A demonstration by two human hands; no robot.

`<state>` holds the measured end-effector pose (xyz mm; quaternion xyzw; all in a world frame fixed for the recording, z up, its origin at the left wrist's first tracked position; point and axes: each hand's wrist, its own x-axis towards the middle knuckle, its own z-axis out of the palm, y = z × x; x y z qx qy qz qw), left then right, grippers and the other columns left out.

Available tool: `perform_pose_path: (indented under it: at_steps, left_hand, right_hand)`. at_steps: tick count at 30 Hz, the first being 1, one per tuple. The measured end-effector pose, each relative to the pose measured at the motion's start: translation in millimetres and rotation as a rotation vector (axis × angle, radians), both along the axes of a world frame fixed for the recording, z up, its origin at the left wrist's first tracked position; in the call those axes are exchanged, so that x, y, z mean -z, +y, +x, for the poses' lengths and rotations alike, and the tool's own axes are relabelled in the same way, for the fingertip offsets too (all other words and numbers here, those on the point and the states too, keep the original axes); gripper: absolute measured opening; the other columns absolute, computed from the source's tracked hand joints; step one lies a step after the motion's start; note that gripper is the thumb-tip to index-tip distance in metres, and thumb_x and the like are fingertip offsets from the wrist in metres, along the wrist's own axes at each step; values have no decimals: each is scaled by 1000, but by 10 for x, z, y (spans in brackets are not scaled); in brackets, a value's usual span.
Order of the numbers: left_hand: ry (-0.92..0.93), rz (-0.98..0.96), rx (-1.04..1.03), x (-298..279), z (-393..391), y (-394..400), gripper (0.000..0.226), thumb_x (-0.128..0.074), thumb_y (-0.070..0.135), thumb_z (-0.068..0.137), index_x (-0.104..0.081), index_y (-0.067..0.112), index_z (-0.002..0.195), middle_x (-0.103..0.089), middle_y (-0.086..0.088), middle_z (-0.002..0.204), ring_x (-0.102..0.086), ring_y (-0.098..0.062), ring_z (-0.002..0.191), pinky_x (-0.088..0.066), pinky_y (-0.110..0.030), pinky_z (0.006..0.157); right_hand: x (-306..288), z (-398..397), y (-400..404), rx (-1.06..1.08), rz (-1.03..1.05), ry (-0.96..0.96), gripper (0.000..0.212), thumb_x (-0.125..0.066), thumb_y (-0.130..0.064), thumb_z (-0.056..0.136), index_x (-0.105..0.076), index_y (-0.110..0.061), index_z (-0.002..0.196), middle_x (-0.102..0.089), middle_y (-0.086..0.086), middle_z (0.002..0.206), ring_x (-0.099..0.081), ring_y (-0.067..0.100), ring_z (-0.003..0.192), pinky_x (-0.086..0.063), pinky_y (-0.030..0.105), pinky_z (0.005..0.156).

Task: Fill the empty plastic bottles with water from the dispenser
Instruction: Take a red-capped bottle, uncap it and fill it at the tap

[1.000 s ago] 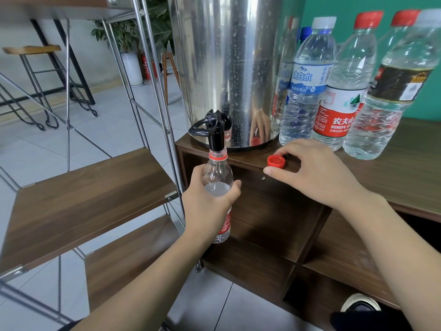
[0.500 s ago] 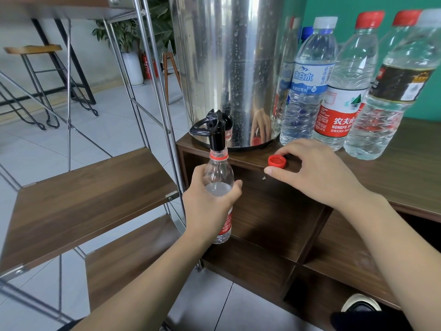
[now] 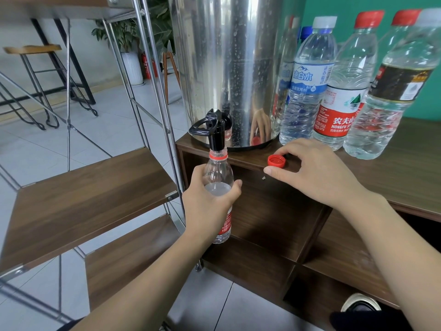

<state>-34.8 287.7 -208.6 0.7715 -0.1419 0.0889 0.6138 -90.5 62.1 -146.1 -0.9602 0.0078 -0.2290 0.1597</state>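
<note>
At centre frame the left hand (image 3: 210,206) has its fingers wrapped around a small clear bottle (image 3: 218,173) with a red neck ring and red label, its mouth up against the black tap (image 3: 213,132) of the steel dispenser (image 3: 226,68), water up to its shoulder. The right hand (image 3: 317,173) rests on the wooden surface (image 3: 405,168), fingers loosely curved about a red cap (image 3: 276,161), gripping nothing firmly. At upper right stand capped bottles, one labelled "凉白水" (image 3: 307,84), one "农夫山 NONGFU" (image 3: 343,96).
</note>
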Motion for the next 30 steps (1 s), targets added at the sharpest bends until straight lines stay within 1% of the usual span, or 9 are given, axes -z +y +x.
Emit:
perform_pose_path:
  at_steps: [3,6,8,10,15,19,22,25,30]
  left_hand:
    - [1,1,2,-6,-2,2,51,-89,38,79,-59,28,120,-70,16,103,-65,3,98,-48,-10,80]
    - [5,5,3,-7,-4,3,51,-89,39,79,-59,30,120,-69,18,103,-63,8,98,-45,-4,77]
    - [7,6,3,-11,-5,3,53,-89,39,79,-59,29,121,-69,17,104,-63,7,99,-44,-2,77]
    - [5,11,5,-15,-6,2,54,-89,39,79,-59,29,122,-69,17,106,-64,4,100,-44,-4,78]
    - [7,-4,5,-10,-5,3,52,-89,38,80,-59,29,121,-70,16,106,-65,3,100,-50,-15,84]
    - [9,-9,4,-6,-8,3,54,-89,39,80,-59,28,123,-70,14,109,-66,-3,104,-54,-26,92]
    - [11,-15,8,-8,-10,3,53,-89,39,80,-59,28,122,-70,15,108,-66,-2,103,-54,-26,91]
    - [10,-6,9,-10,-7,1,55,-88,39,80,-58,27,124,-70,14,110,-66,-2,104,-52,-22,90]
    - [10,-4,6,-1,0,-2,53,-88,39,80,-58,29,122,-69,17,108,-65,3,101,-49,-17,85]
  right_hand:
    - [4,5,-7,1,-1,2,57,-49,-82,80,-68,-36,108,-62,-17,109,-55,12,109,-45,47,103]
    - [-3,-2,3,4,-2,10,54,-52,-79,81,-68,-35,109,-63,-15,110,-54,13,110,-44,46,103]
    - [-10,-9,12,7,-3,12,54,-53,-77,81,-68,-34,110,-63,-15,111,-54,13,111,-44,46,104]
    - [-16,-13,15,10,0,13,54,-54,-77,81,-69,-34,110,-63,-15,112,-54,12,111,-44,46,104]
    - [-20,-13,14,10,-3,14,54,-53,-77,81,-68,-34,110,-63,-15,112,-54,13,112,-43,46,105]
    - [-23,-18,22,10,-2,12,53,-55,-76,81,-69,-33,110,-64,-14,112,-54,13,112,-43,46,105]
    - [-28,-20,23,8,2,10,53,-55,-75,81,-69,-33,110,-64,-14,112,-55,13,111,-44,47,104]
    - [-28,-20,24,10,3,13,54,-55,-76,81,-69,-33,110,-63,-14,112,-54,13,112,-43,47,105]
    - [-23,-19,22,3,8,5,51,-56,-75,82,-69,-34,108,-63,-14,110,-55,13,110,-44,47,104]
